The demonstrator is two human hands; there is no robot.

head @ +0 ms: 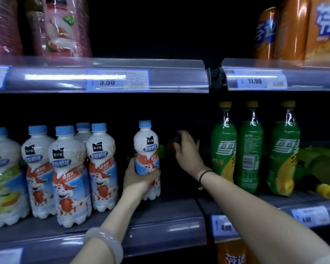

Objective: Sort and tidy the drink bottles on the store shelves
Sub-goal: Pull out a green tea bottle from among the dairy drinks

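Observation:
My left hand (139, 177) grips a white milk-drink bottle (147, 147) with a blue cap around its waist, upright on the middle shelf (160, 208). Several matching bottles (69, 174) stand in a row to its left. My right hand (187, 149) reaches deep into the dark gap behind and grips a dark bottle (174, 139) by its black cap; most of that bottle is hidden in shadow. Three green Sprite bottles (249, 157) with yellow caps stand upright to the right.
A green bottle (320, 168) lies on its side behind the Sprite row at far right. The upper shelf holds pink bottles (61, 27) at left and orange Fanta bottles (312, 27) at right. Price tags (117, 80) line the shelf rails.

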